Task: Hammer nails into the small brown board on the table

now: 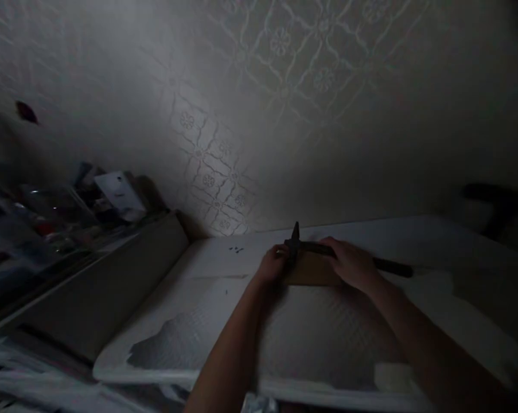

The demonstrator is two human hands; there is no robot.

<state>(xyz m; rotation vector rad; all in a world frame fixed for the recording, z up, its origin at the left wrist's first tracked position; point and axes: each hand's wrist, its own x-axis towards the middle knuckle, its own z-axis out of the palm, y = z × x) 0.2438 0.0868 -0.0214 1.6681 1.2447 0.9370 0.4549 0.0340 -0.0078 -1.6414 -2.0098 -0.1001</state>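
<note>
Dark-toned hammer point(314, 248) lies roughly level over a brown block point(312, 272), its head toward nine o'clock and its handle end toward three; whether the head touches the block cannot be told. The right hand point(350, 263) wraps its fingers around the mid-handle. At the hammer head's eight o'clock, the left hand point(273, 264) has its fingers curled by the block's end; what they pinch, if anything, is too dim to tell. Beneath is a white table point(211, 267) with grey patches. From the hammer, small dark pieces point(236, 249) lie at nine o'clock, a cluttered shelf point(82, 252) stands farther that way, and patterned wallpaper point(280, 86) rises at twelve.
</note>
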